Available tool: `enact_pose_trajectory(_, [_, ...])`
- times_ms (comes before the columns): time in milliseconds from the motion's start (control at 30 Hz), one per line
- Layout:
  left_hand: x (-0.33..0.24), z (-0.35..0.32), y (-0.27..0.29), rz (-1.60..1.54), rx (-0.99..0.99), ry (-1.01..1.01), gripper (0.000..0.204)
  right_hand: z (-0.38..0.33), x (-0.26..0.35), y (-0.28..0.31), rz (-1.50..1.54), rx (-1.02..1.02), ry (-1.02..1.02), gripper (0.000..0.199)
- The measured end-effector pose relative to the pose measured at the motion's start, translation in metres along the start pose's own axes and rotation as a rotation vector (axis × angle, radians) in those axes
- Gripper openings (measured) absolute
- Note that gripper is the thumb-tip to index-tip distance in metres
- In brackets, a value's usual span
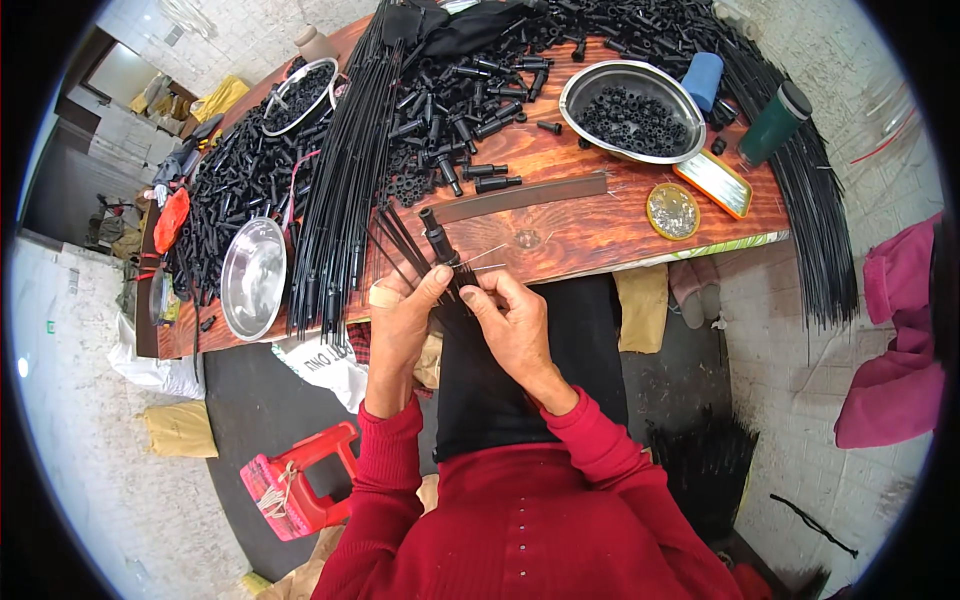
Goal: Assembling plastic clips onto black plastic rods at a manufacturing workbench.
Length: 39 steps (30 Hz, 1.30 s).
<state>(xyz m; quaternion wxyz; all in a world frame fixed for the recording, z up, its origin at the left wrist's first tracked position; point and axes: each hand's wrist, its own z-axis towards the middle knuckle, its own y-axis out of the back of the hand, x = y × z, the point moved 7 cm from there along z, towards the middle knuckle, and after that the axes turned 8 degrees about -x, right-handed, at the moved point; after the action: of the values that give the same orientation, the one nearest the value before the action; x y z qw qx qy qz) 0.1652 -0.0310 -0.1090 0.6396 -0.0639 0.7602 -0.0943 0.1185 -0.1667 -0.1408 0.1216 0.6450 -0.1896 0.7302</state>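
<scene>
1. Whitewashed brick walls (70, 400) surround a reddish-brown wooden table (575, 225).
2. At the table's left end: orange plastic bag (171, 220), beside a heap of black tubular parts (235, 170).
3. Next, a shallow oval metal bowl (252, 280) at the front edge; below it on the floor, a red plastic stool (300, 490).
4. Right of the bowl, a bundle of long, thin black rods (345, 170) lies across the table.
5. Left hand (398, 325): thumb and fingers closed around the lower end of a stepped black cylindrical piece (438, 238), tilted before the front edge. Several thin rods project beside these fingers.
6. Right hand (520, 325): thumb and forefinger pinched together near that lower end; exact grip cannot be determined.
7. Further right, an oval steel basin (665, 158) contains small black rings (630, 115).
8. Near the right end, a dark green bottle (775, 125) stands beside a second black rod bundle (805, 230).
</scene>
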Motion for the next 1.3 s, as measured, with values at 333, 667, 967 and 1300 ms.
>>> enact_pose_trajectory(333, [0.008, 0.002, 0.008, -0.004, 0.035, -0.023, 0.032, 0.003, -0.019, 0.001, 0.252, 0.182, -0.327, 0.010])
enact_pose_trajectory(667, [0.010, 0.001, 0.007, -0.041, 0.052, -0.035, 0.029, 0.008, -0.028, 0.000, 0.399, 0.283, -0.414, 0.014])
enact_pose_trajectory(967, [0.016, -0.001, 0.001, -0.005, 0.040, -0.049, 0.030, 0.000, -0.012, 0.009, 0.163, 0.114, -0.217, 0.018])
enact_pose_trajectory(1300, [0.014, 0.003, -0.007, -0.040, 0.116, -0.040, 0.032, 0.007, -0.017, 0.005, 0.210, 0.159, -0.216, 0.014])
